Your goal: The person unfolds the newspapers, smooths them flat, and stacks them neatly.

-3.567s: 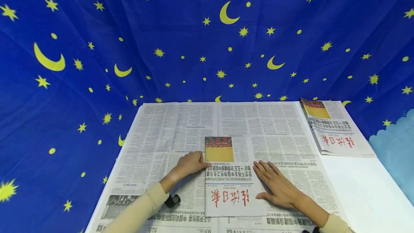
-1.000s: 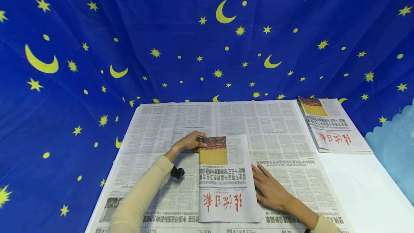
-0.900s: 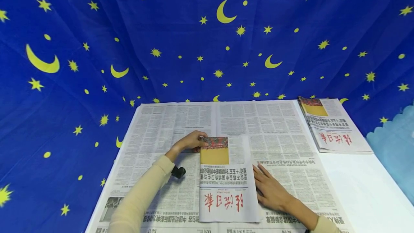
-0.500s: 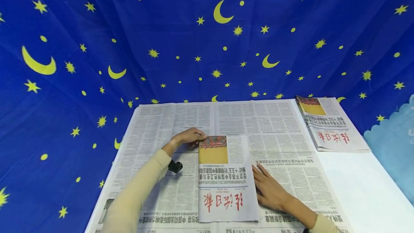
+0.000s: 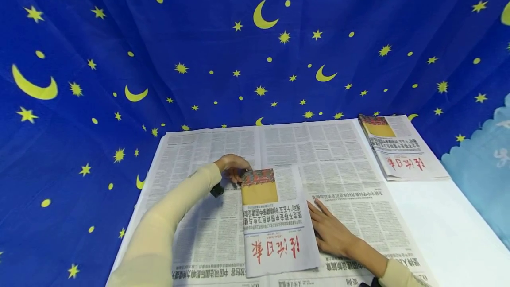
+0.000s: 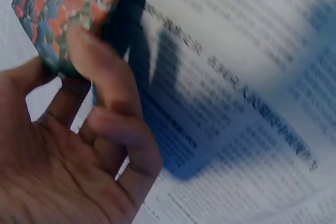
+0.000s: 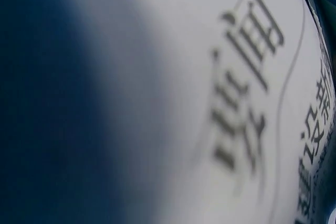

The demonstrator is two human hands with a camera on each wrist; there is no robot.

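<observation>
A folded newspaper [image 5: 275,220] with red masthead characters and a colour photo lies on spread newspaper sheets, slightly turned. My left hand [image 5: 235,165] pinches its far left corner. Up close in the left wrist view, the fingers of my left hand [image 6: 68,156] curl at the folded newspaper's photo corner [image 6: 47,9], whose edge is raised off the sheet beneath. Along the near right edge, my right hand [image 5: 332,231] rests with extended fingers, the fingertips right at that edge. The right wrist view shows only blurred large print on the spread newspaper [image 7: 247,77] and a dark shape.
Spread newspaper sheets [image 5: 207,145] cover most of the white table [image 5: 430,216]. At the far right lies a stack of folded newspapers [image 5: 402,147] with the same front page. A blue curtain [image 5: 223,34] with yellow stars and moons hangs behind and at the sides.
From the middle of the left edge, my left hand has moved away to the far left corner and grips it. The folded newspaper has turned slightly. My right hand stays at the right edge.
</observation>
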